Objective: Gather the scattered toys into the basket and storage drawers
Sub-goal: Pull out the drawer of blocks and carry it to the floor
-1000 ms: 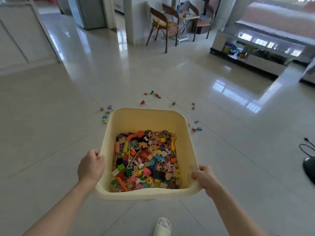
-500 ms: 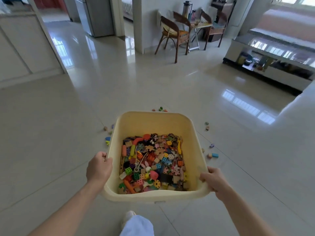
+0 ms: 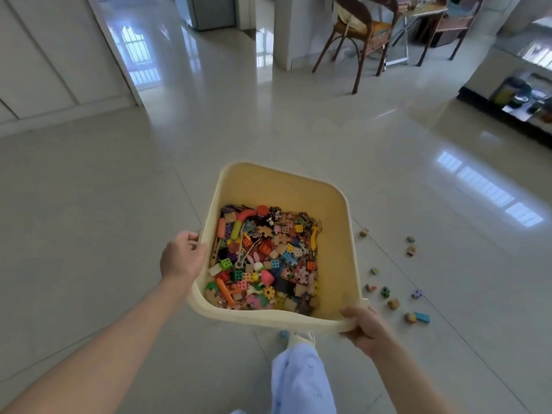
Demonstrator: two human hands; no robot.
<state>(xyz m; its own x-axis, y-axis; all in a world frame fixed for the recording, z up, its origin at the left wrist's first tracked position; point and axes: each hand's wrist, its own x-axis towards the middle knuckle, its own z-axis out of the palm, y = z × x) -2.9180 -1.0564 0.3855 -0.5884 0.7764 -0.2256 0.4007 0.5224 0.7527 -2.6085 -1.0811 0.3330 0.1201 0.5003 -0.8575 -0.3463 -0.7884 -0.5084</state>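
Cream plastic basket (image 3: 337, 258) sits mid-frame, held above the glossy tiled floor (image 3: 89, 234) and tilted a little. My left hand (image 3: 182, 258) grips its left rim, fingers curled over the edge; my right hand (image 3: 366, 328) grips the near right corner, fingers wrapped under the lip. Bright toys (image 3: 265, 261) are heaped in its bottom. Loose blocks (image 3: 394, 303) lie scattered on the tiles at right of the basket. Wooden chairs (image 3: 358, 28) stand at upper right.
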